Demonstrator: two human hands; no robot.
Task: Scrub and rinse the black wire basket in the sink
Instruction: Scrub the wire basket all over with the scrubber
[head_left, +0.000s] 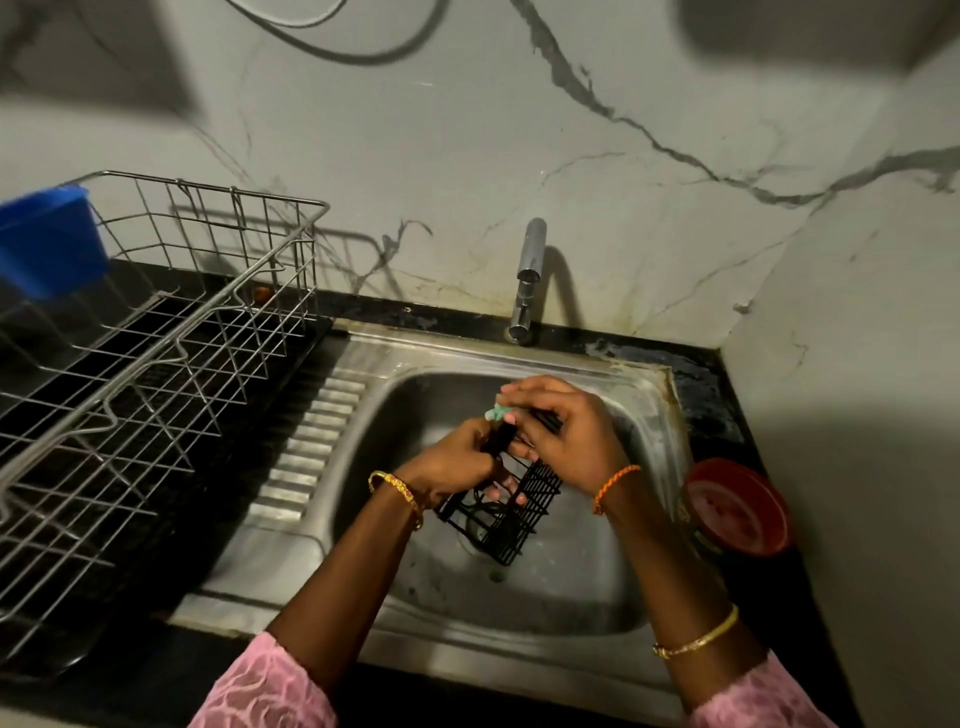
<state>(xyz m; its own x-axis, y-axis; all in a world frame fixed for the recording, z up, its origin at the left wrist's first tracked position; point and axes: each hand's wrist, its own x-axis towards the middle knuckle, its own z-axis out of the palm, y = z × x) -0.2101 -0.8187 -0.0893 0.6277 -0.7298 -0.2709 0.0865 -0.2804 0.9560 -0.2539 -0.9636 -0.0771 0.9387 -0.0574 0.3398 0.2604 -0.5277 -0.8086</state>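
I see both hands over the steel sink (644, 410), working on the black wire basket (511, 512). The basket hangs tilted above the sink bowl, near the drain, its upper end lost between the hands. My left hand (452, 460) has its grip curled round the basket's upper edge, fingers showing through the wires. My right hand (561, 431) is bent over the top of the basket, its grip pinching a small pale green scrubber (500, 412) against the wires. The tap (529, 280) stands at the back edge of the sink; I cannot tell whether water runs. On the dark bench (722, 410) a big metal dish rack (156, 332) sits to the left with a blue tub (49, 239) hooked at its far corner. A red round container (737, 506) sits just right of the sink.
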